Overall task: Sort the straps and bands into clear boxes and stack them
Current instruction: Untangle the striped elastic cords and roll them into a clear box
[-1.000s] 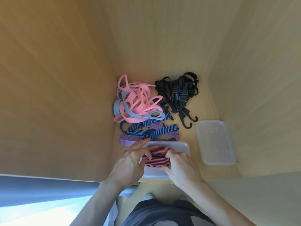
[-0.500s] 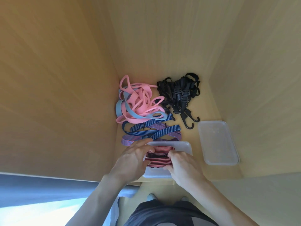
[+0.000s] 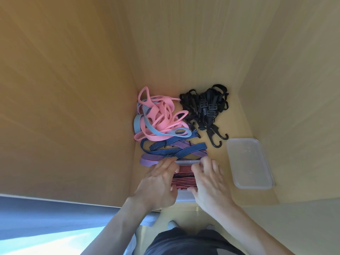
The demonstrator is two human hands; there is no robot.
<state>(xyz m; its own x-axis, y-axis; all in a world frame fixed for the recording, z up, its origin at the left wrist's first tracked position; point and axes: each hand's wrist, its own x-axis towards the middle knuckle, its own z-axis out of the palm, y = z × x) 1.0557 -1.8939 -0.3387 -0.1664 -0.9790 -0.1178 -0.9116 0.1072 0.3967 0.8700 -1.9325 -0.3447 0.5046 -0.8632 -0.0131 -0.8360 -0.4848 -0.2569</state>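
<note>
Low at centre, my left hand (image 3: pixel 158 181) and right hand (image 3: pixel 209 183) press flat-fingered on red-striped elastic bands (image 3: pixel 184 178), packing them into the clear plastic box (image 3: pixel 184 196).

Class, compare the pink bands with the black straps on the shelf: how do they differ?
The pink bands are flat, smooth loops; the black straps carry buckles and hooks. The pink bands lie by the left wall; the black straps lie to their right. Both are loose tangled heaps, not boxed.
</note>
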